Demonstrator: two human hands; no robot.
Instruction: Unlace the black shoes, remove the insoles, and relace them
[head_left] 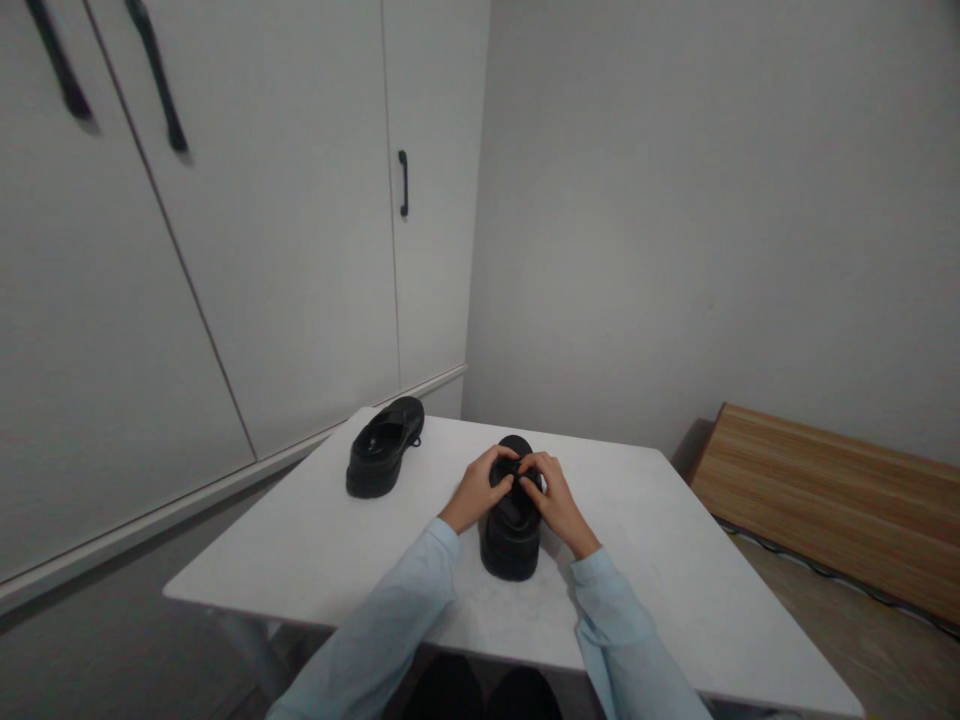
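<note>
A black shoe (511,548) stands on the white table in front of me, heel toward me and toe pointing away. Over its lacing area, my left hand (484,484) pinches a dark shoelace between thumb and fingers from the left side. From the right, my right hand (553,492) also has thumb and fingertips closed on the lace, close to the left fingertips. The lace is black against black, so its knot or loops are hard to make out. A matching black shoe (375,470) rests farther left, a bit of lace showing at its right side.
The white table (300,560) has its near edge just before my knees. White cabinet doors (300,200) with black handles rise on the left, and a plain wall (675,200) stands behind. A wood-grain panel (825,500) and a dark cable lie to the right.
</note>
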